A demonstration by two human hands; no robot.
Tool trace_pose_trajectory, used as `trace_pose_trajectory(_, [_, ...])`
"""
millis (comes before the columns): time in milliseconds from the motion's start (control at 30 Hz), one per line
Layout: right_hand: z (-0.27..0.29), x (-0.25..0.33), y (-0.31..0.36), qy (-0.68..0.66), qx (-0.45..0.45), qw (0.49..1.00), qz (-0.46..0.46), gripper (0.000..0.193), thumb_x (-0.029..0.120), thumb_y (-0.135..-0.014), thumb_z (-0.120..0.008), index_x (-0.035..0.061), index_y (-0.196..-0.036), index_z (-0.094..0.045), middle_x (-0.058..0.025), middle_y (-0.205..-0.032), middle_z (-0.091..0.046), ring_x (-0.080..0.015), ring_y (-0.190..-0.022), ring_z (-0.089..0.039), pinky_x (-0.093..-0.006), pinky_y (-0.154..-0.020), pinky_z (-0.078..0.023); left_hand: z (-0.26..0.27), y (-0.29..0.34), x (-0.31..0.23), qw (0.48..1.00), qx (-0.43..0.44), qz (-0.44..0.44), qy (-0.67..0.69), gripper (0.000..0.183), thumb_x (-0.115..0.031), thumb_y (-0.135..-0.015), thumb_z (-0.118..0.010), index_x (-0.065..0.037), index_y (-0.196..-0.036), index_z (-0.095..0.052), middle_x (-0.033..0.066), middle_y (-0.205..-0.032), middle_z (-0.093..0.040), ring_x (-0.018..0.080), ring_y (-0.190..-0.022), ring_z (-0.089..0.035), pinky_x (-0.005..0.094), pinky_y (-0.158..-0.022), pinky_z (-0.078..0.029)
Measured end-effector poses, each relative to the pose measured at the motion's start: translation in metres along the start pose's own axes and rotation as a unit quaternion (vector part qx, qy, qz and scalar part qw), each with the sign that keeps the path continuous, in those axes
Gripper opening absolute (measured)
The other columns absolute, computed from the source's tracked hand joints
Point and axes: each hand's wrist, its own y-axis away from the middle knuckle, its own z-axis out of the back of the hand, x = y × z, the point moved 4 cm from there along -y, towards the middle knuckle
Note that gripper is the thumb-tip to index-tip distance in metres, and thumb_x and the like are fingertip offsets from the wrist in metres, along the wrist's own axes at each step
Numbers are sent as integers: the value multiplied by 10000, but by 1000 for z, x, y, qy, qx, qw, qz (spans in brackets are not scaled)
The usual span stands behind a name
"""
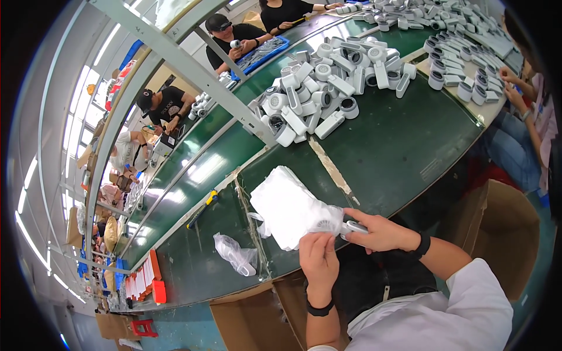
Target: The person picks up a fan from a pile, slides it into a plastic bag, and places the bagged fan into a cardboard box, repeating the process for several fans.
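My right hand (377, 231) is closed around the grey-white handle of a small handheld fan (356, 226). Its round grille end seems to sit inside a thin translucent plastic bag (328, 220). The fingers of my left hand (319, 257) pinch together at the bag's near edge, just below the fan's head. Under and beyond the fan lies a stack of white plastic bags (281, 202) on the green workbench (404, 169). To the left, a fan in a clear bag (235, 255) rests on the bench.
A large heap of white fans (328, 79) covers the bench's far side. A yellow-and-black screwdriver (203, 209) lies left, and a red-orange bin (153, 278) stands at the left end. Cardboard boxes (497, 234) flank me. A metal frame post (228, 99) crosses the bench; co-workers sit around.
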Motion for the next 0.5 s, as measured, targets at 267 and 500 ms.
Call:
trace_pose_trajectory(267, [-4, -7, -5, -66, -68, 991, 92, 938, 222, -914, -581, 81, -1517, 124, -291, -1279, -560, -171, -583, -646, -294, -612, -557, -16, 16, -3, 986, 81, 49, 136, 41, -29, -910, -618, -4, -943, -622, 131, -867, -619, 265, -765, -592, 324, -691, -478])
trace_pose_trajectory(500, [-7, -3, -5, -32, -51, 993, 101, 946, 160, -918, -579, 97, -1515, 152, -267, -1245, -574, -163, -611, -653, -301, -632, -562, -5, 14, -6, 999, -41, 6, 24, 94, 48, -850, -632, 8, -930, -604, 145, -896, -611, 311, -766, -597, 346, -674, -491])
